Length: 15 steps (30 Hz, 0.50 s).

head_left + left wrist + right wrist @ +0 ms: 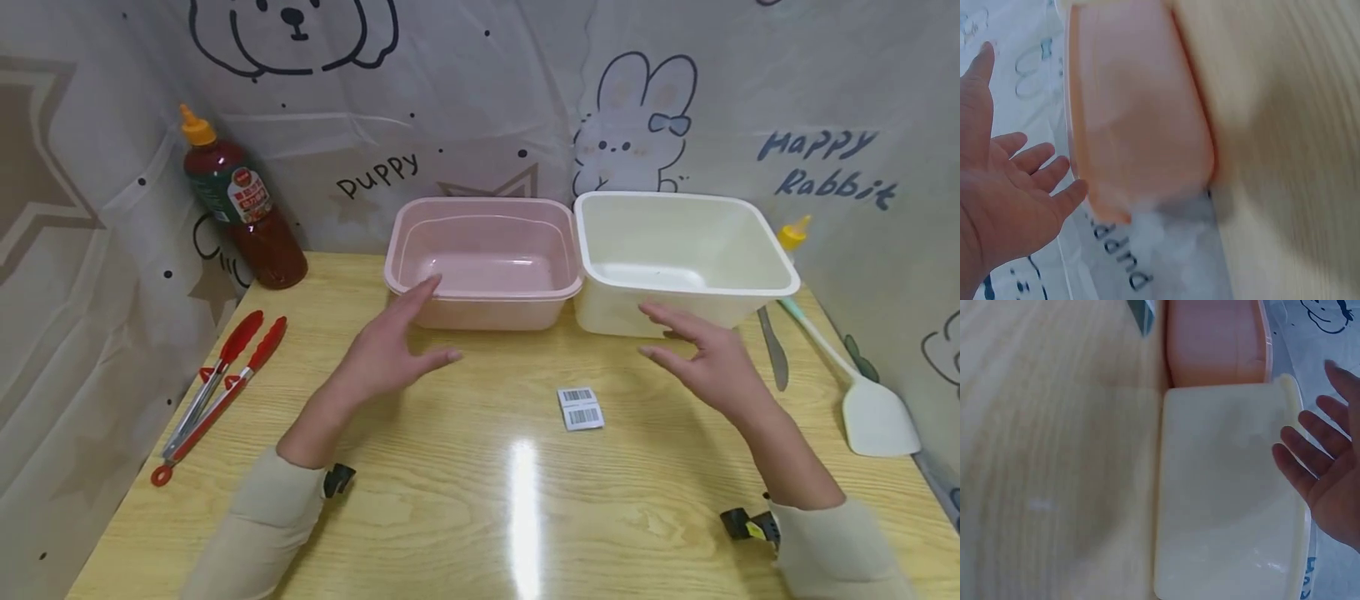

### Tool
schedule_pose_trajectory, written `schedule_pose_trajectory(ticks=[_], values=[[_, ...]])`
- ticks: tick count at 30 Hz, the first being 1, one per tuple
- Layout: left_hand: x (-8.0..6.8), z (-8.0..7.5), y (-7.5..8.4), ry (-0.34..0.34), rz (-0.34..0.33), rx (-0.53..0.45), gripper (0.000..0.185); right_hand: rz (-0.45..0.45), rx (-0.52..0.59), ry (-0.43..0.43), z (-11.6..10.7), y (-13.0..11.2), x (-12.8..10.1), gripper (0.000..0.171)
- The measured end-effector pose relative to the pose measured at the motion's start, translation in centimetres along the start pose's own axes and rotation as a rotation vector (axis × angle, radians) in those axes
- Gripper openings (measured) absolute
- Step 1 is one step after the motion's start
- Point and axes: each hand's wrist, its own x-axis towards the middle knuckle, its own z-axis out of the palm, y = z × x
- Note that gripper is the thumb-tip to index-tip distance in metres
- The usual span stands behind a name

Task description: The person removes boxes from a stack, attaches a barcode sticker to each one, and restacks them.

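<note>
My left hand (378, 350) hovers in front of the pink plastic basin (487, 315), thumb apart from the fingers, holding nothing. In the left wrist view its fingers (1041, 169) spread near the basin's rim. Over the table before the cream-white plastic bin (622, 315) is my right hand (701, 358), also bare, with thumb and fingers spread. The right wrist view shows the right fingers (1310, 440) extended by the bin's rim; contact cannot be told. Between and below the hands lies a small white paper with barcodes (581, 409).
Red-tipped tongs (217, 396) lie at the left, below a large red sauce bottle (243, 212). At the right are a white spatula (879, 417) and a knife (774, 354). A yellow-capped bottle (793, 233) is partly hidden behind the bin. A printed curtain (480, 100) hangs behind.
</note>
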Motion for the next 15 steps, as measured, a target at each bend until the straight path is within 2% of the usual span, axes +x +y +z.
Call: schedule_pose_trajectory(ticks=[4, 7, 15], values=[[-0.2, 1.6, 1.5, 0.013, 0.074, 0.025, 0.099, 0.026, -0.006, -0.213, 1.3, -0.1, -0.3, 0.063], [-0.3, 2.8, 2.3, 0.022, 0.119, 0.037, 0.097, 0.013, -0.009, -0.312, 2.3, -0.2, -0.5, 0.066], [0.1, 6.3, 3.4, -0.147, 0.149, 0.081, 0.101, 0.007, -0.003, -0.526, 4.7, 0.3, -0.8, 0.080]])
